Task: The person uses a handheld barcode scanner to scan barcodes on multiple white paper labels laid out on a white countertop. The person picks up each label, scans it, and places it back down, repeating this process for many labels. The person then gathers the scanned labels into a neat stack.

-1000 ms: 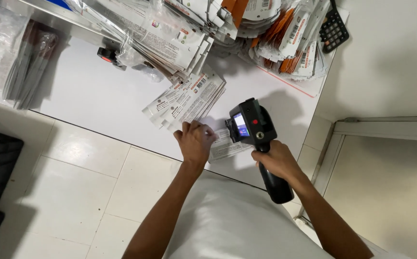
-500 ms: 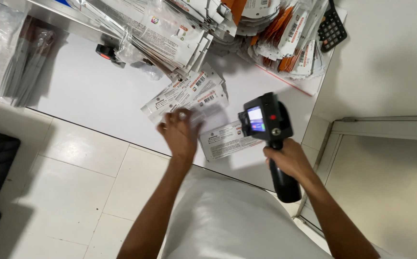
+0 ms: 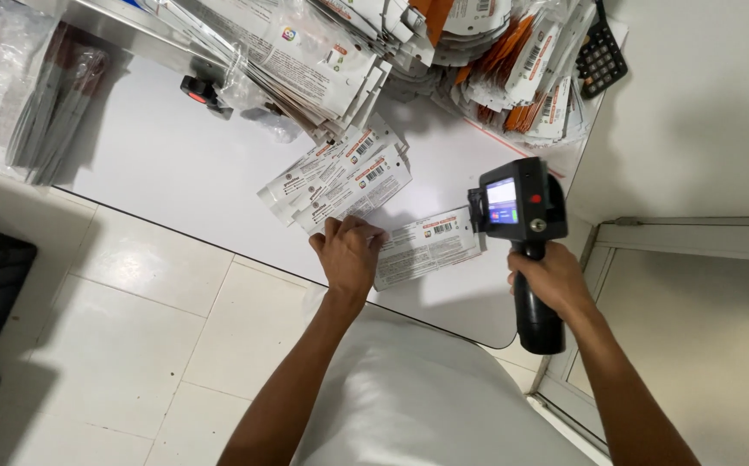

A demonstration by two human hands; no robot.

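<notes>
The flat white printed paper sachet w/ a barcode and red stripe (image 3: 427,247) lay alone on the white bench (image 3: 159,164), near its front edge, long axis running roughly left-right w/ the right end tilted slightly away from the person. It sat between the two hands: left hand (image 3: 347,252) touching its left end, fingers spread flat and pressing down, not wrapped round anything, so that grip was wide open on top of the sachet edge and the fanned packs beside it. Right hand (image 3: 552,278) was closed tight round the black handle of a black handheld printer gun w/ a small lit screen (image 3: 519,207), whose head hovered just at the sachet's right end, touching or just above; couldn't tell which. So the sachet lay left of the gun head, lengthwise in line w/ it, and the left hand was the nearer one. Counted: one single sachet, one gun, one fan of approx. five or six like sachets (image 3: 340,179) just behind the left hand. Further back, a big heap of white and orange sachets (image 3: 443,52), too many to count, one black calculator (image 3: 600,59) at the far right corner, and clear plastic bags (image 3: 21,95) at far left.
</notes>
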